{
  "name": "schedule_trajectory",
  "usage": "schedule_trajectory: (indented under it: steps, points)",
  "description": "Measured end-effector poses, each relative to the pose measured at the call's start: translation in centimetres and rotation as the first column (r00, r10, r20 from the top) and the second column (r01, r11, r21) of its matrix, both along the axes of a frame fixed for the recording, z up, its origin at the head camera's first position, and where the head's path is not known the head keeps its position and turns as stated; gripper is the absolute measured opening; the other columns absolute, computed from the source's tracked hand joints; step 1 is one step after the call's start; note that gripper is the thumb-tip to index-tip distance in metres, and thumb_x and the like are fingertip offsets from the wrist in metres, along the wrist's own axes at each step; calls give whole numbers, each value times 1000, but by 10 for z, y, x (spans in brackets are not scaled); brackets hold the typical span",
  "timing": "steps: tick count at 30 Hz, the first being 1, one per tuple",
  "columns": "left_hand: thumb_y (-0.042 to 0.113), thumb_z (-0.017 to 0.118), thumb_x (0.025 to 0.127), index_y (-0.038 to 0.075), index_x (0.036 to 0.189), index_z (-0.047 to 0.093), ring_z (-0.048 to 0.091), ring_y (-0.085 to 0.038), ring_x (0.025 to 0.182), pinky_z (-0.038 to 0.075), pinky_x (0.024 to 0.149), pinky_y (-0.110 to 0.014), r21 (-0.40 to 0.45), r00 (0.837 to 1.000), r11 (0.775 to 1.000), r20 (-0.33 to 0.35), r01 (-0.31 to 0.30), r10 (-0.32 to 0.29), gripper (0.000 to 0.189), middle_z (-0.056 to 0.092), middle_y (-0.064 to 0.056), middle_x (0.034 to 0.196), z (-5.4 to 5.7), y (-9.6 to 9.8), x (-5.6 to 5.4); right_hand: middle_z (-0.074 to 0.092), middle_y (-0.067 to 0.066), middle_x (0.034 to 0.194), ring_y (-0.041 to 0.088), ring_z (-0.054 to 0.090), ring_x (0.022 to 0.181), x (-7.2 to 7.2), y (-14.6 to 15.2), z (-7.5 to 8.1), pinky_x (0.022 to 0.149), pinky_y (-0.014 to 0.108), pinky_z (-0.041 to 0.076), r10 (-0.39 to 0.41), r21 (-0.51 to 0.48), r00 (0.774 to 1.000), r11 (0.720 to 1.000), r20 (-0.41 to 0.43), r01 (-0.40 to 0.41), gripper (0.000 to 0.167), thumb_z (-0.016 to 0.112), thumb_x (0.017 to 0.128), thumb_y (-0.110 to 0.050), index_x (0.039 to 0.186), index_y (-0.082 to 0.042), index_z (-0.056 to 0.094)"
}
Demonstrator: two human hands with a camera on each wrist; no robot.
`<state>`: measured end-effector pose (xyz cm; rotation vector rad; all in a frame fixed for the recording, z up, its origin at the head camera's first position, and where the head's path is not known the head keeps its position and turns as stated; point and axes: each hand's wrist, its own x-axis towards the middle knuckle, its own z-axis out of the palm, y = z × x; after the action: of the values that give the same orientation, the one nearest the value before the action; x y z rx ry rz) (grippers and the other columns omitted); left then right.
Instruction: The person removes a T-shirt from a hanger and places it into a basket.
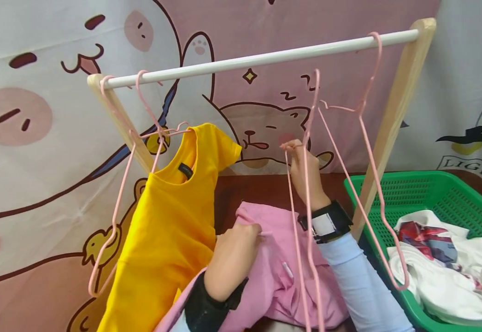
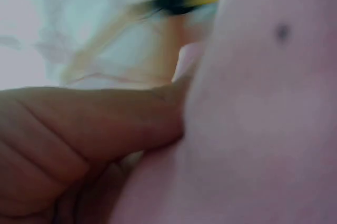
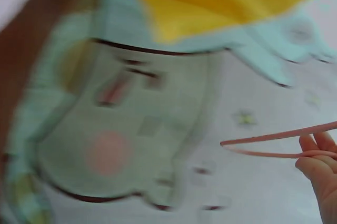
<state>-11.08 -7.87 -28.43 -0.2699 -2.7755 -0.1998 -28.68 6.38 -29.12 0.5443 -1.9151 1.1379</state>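
Note:
My left hand (image 1: pixel 233 256) grips a bunched pink garment (image 1: pixel 274 281) low in front of the rack. Close up in the left wrist view, its thumb (image 2: pixel 116 124) presses into the pink cloth (image 2: pixel 263 113). A pink clothes hanger (image 1: pixel 309 216) is pinched near its neck by my right hand (image 1: pixel 307 173); the hook's tip stands in front of the rod and below it. In the right wrist view, fingers (image 3: pixel 322 169) hold the thin hanger (image 3: pixel 263 138). A yellow T-shirt (image 1: pixel 174 216) hangs on the rack, left of my left hand.
The rack's white rod (image 1: pixel 241 62) runs between wooden posts (image 1: pixel 398 110). One bare pink hanger (image 1: pixel 379 184) hangs at its right end, another (image 1: pixel 118 207) at its left. A green basket (image 1: pixel 436 184) with white printed clothing (image 1: pixel 444 276) stands to the right. A cartoon-printed cloth (image 1: pixel 261 23) hangs behind.

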Motion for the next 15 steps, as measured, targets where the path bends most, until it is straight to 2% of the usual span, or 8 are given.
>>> schedule_trajectory:
  steps: [2,4,7,9,11,13,15]
  points:
    - [14,68,82,14,74,70,60,-23,54,47,47,-33,-16,999,999,23,-34,35,8,66,-3,65,-14,0,-9,69,12,99,26,67,95,7,-5,23,79,39,52,40,-39,998,998,-38,-42,20,45,97,-14,98,0,60]
    - [15,69,81,15,74,71,59,-22,52,47,47,-33,-18,999,999,20,-50,50,7,66,-3,62,-25,0,-14,69,11,101,25,66,99,9,-5,43,81,40,51,58,-77,997,995,-44,-61,24,43,97,-18,99,-1,60]
    - [18,69,82,18,75,72,58,-21,53,45,46,-31,6,999,999,23,-45,44,8,64,-1,59,-31,1,-17,69,12,100,28,65,100,3,0,60,82,41,50,34,-78,999,996,-6,-34,26,42,96,-22,98,-1,58]
    - [20,67,83,18,75,72,58,-20,53,43,46,-30,27,998,999,33,-45,44,9,62,0,58,-32,2,-18,69,14,100,29,65,100,-3,5,61,82,42,49,29,-60,998,998,63,-25,26,42,97,-22,99,0,56]
    - [22,67,83,17,76,72,58,-19,53,43,47,-30,37,997,998,53,-55,53,10,62,0,58,-33,1,-18,68,17,102,31,64,100,-8,9,53,85,43,48,46,-41,988,998,146,-41,25,43,97,-21,101,0,56]
    - [24,67,83,17,79,72,58,-19,54,44,47,-30,48,995,996,76,-70,67,10,63,-1,60,-34,-1,-19,67,16,109,30,62,106,-13,12,44,87,43,46,83,-45,975,996,205,-75,26,44,98,-21,106,-1,58]
    - [30,67,84,17,82,73,61,-20,59,48,52,-31,58,994,997,99,-59,53,14,67,-2,65,-33,-5,-21,63,15,120,28,58,114,-18,16,37,92,42,45,160,-85,960,986,231,-144,28,45,98,-21,116,-5,58]
